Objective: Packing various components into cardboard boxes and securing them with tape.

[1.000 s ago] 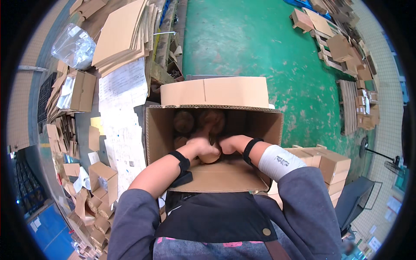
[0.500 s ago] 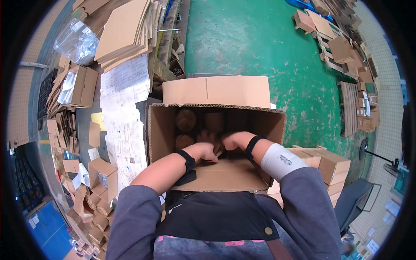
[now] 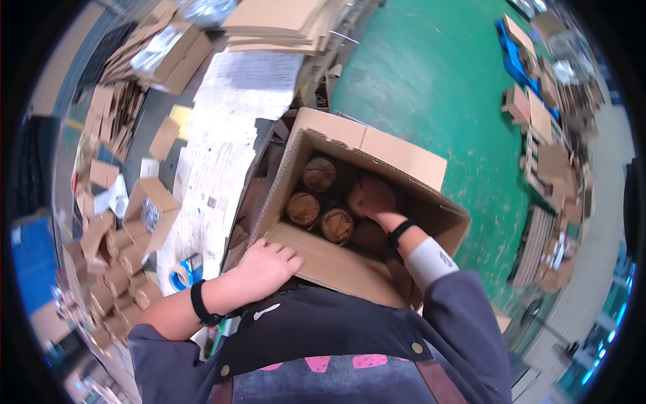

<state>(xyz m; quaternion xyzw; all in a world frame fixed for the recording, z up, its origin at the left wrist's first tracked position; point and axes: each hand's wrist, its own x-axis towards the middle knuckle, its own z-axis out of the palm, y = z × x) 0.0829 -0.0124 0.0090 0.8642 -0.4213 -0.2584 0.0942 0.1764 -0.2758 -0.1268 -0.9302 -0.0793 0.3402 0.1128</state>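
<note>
Two hands work at one large open brown cardboard box (image 3: 397,158), which stands right in front of the person, between the desk and the green floor. The left hand (image 3: 266,268) lies palm down, fingers spread, on the box's near flap, pressing on bare cardboard and holding nothing. The right hand (image 3: 372,196) reaches down inside the box, its fingers curled over the top of one brown cardboard tube; whether it grips that tube firmly cannot be told. Three more round brown cardboard tubes (image 3: 319,174) stand upright inside the box, to the left of the right hand, close together. A black band (image 3: 199,304) circles the left wrist.

Left of the box runs the paper-covered desk (image 3: 222,155), with a blue tape dispenser (image 3: 183,273) by its near end. Beyond the box's far flap, flattened cardboard sheets (image 3: 282,23) lie stacked. Right of the box stretches the green floor (image 3: 431,74).
</note>
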